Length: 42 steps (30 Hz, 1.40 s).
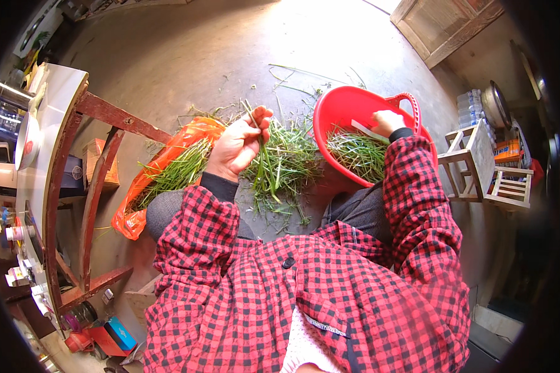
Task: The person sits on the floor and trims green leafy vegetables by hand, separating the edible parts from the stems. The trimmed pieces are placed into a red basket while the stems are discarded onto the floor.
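My left hand (241,142) is raised over a loose pile of green stalks (289,154) on the floor and holds a few long green stalks (262,163) between thumb and fingers. Over the red plastic basket (350,100), my right hand (387,123) is partly curled; its fingertips are hidden, so I cannot tell whether it grips anything. Cut or sorted green stalks (359,151) lie inside this basket. An orange plastic bag (156,163), lying by my left knee, holds more green stalks (182,168).
A table with a red wooden frame (121,116) stands at the left. Wooden stools (476,158) are at the right, near water bottles (470,107). Stray stems (303,74) lie on the concrete floor beyond the pile. A wooden door (441,28) is at the upper right.
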Each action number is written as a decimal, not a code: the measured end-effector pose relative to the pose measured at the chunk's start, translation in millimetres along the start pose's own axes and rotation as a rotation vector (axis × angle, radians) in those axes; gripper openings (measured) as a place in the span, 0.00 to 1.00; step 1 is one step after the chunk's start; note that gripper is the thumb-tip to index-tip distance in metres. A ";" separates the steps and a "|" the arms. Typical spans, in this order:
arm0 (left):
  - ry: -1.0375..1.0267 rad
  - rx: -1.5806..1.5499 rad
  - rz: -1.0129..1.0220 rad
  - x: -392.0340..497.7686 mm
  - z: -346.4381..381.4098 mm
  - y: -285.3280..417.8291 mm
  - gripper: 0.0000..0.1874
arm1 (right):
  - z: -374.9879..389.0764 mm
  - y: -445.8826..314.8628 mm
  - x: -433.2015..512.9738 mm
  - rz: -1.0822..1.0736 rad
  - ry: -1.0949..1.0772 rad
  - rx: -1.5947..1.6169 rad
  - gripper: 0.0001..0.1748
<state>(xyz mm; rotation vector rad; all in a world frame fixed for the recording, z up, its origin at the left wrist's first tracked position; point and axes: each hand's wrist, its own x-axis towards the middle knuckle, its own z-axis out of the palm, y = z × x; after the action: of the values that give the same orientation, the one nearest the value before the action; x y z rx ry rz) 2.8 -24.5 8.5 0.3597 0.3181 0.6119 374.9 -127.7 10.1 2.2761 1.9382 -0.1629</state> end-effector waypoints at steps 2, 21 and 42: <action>0.033 0.007 0.038 0.9 5.5 -5.2 0.20 | -5.2 -42.4 3.6 -0.150 0.073 0.254 0.12; 0.198 0.890 0.266 -3.0 22.3 -15.2 0.16 | -30.1 -186.5 -12.7 -0.246 -0.225 1.539 0.09; 0.370 0.779 0.480 7.2 6.8 -9.4 0.11 | -36.7 -171.8 -13.2 -0.322 -0.457 1.501 0.13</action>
<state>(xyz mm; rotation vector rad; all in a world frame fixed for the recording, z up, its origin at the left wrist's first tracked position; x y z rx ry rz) 15.7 -28.9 9.4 1.0966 0.8439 1.0185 202.7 -107.1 41.3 1.9191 2.0572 -2.5884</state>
